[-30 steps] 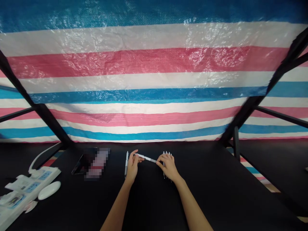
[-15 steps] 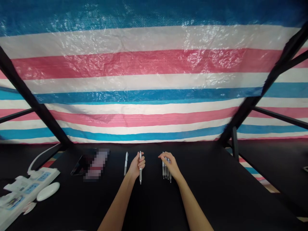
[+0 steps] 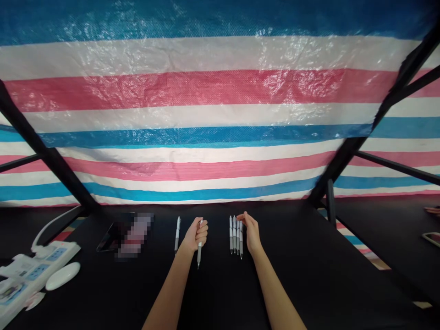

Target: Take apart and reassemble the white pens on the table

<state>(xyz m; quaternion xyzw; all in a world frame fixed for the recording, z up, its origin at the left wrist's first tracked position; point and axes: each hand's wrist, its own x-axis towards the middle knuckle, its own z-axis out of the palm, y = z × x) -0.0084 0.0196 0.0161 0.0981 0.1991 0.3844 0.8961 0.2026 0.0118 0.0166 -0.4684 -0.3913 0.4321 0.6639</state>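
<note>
My left hand [image 3: 198,236] is closed round a white and grey pen [image 3: 199,254], whose pointed tip faces down toward me. To its left a single similar pen [image 3: 177,233] lies on the black table [image 3: 220,293]. Several matching pens [image 3: 234,236] lie side by side in a row to the right, tips toward me. Beside the rightmost of them is my right hand [image 3: 252,233], its fingers loosely bent and apart, holding nothing. Fingertips hover at or near that pen's upper end; contact is unclear.
A white power strip [image 3: 37,275] with plugs and a white oval object [image 3: 63,276] sit at the left. Behind them lies a dark phone-like device [image 3: 112,236], partly blurred. Black frame bars [image 3: 330,178] and a striped sheet [image 3: 206,133] stand behind. Someone's fingers [image 3: 433,210] and a phone [image 3: 432,238] show far right.
My right hand has drawn back to the right, uncovering the row of pens. My left fist has closed more tightly on its pen, with the tip now lower and showing.
</note>
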